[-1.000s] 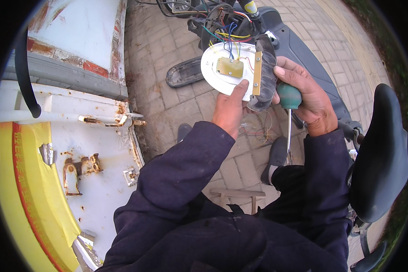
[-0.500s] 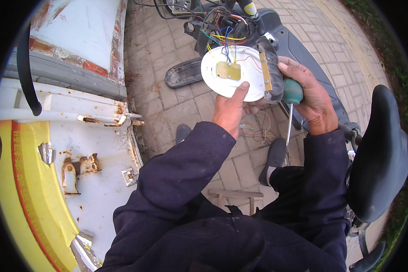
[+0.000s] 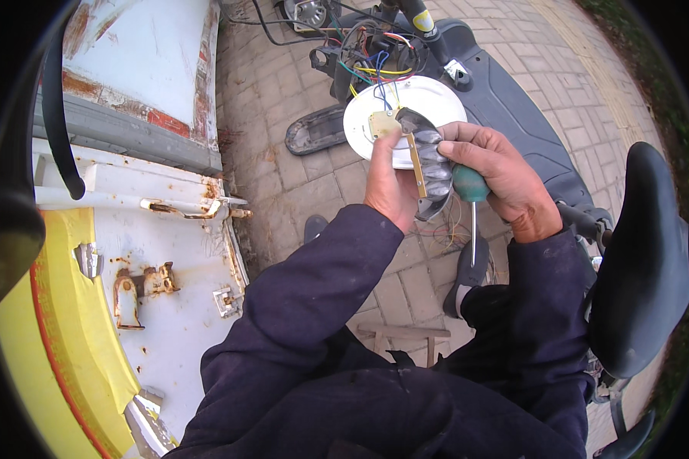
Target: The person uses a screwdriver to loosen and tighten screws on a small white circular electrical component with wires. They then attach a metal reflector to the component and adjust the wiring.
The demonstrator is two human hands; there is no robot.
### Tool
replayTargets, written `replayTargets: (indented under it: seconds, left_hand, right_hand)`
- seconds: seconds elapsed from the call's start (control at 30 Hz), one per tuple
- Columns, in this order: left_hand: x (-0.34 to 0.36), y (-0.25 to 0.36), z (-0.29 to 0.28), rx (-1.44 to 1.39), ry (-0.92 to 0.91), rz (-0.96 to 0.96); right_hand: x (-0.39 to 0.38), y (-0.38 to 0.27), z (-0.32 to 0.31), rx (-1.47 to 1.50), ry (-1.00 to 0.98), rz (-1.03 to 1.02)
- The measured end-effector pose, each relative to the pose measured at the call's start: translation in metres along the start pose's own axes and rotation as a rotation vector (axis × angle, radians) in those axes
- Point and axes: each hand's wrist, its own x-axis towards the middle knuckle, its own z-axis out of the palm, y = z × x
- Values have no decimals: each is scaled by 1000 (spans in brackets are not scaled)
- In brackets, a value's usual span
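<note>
My left hand [image 3: 389, 182] is closed on a white round plate [image 3: 360, 141], its thumb against a small brass-coloured plate [image 3: 383, 125] on that disc; its other fingers are mostly hidden. In front of the disc is a dark, ribbed, curved lamp part [image 3: 436, 176] with a brass-coloured strip [image 3: 416, 164] along one side. My right hand [image 3: 513, 172] pinches the ribbed part's far edge with its thumb and fingers. The same hand also holds a screwdriver [image 3: 471, 183] with a green handle, shaft pointing toward me. Blue wires [image 3: 380, 65] run from the disc's plate to a wire bundle.
Beyond my hands lies a dark scooter body [image 3: 505, 99] with a tangle of coloured wires [image 3: 367, 46]. A black saddle [image 3: 639, 260] stands at right, a rusty white metal panel [image 3: 180, 344] at left. A small wooden stool [image 3: 406, 332] is between my legs on the paving.
The ribbed part has swung from the disc's right edge to in front of it, toward me and left. My right hand and the screwdriver moved slightly left and nearer.
</note>
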Motion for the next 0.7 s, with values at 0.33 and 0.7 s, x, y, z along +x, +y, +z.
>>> replayTargets:
  seconds: [0.33, 0.7]
  left_hand:
    - [1, 4, -10, -24, 50, -51]
    - [2, 0, -6, 147, 194, 170]
  right_hand:
    - [-9, -6, 5, -242, -54, 33]
    - [-6, -6, 8, -202, 183, -117]
